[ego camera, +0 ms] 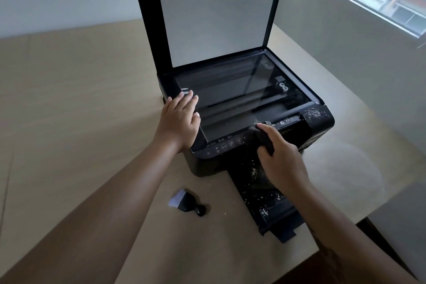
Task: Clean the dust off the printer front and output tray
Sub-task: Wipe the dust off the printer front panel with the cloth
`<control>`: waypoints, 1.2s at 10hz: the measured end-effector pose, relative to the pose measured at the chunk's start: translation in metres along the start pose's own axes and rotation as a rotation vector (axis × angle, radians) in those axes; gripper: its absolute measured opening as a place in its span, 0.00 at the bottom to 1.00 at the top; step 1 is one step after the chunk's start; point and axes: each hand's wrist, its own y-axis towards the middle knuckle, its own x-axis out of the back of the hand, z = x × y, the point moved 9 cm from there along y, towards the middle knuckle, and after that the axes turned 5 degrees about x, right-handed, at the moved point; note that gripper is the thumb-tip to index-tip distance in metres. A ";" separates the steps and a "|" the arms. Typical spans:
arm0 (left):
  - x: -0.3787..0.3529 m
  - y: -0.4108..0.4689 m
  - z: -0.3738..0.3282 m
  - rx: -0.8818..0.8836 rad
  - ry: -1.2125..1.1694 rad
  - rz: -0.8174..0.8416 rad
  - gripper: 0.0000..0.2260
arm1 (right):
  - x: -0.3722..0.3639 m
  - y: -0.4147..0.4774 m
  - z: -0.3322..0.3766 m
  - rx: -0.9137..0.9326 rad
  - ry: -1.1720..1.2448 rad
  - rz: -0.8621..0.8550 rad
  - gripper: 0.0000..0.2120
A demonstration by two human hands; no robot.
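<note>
Cloth is gripped in right hand, left hand flat on printer.

raised lid blocks rear, brush front-left

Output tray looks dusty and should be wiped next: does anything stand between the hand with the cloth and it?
Nothing visible does. The right hand grips the cloth at the front edge of the printer, just above the speckled output tray. The brush lies on the table left of the tray, off that path.
</note>
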 end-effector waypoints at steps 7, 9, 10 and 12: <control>0.000 0.000 -0.001 0.008 -0.005 0.009 0.29 | -0.013 -0.013 0.045 0.357 -0.211 -0.207 0.20; 0.000 0.001 0.000 0.011 0.001 0.017 0.29 | -0.004 -0.009 0.040 0.459 -0.255 -0.148 0.16; 0.000 0.001 0.000 0.010 -0.003 0.010 0.29 | 0.006 0.001 0.023 0.312 -0.245 -0.203 0.18; 0.000 0.000 -0.001 0.010 -0.006 0.015 0.29 | -0.010 -0.008 0.059 0.396 -0.286 -0.105 0.18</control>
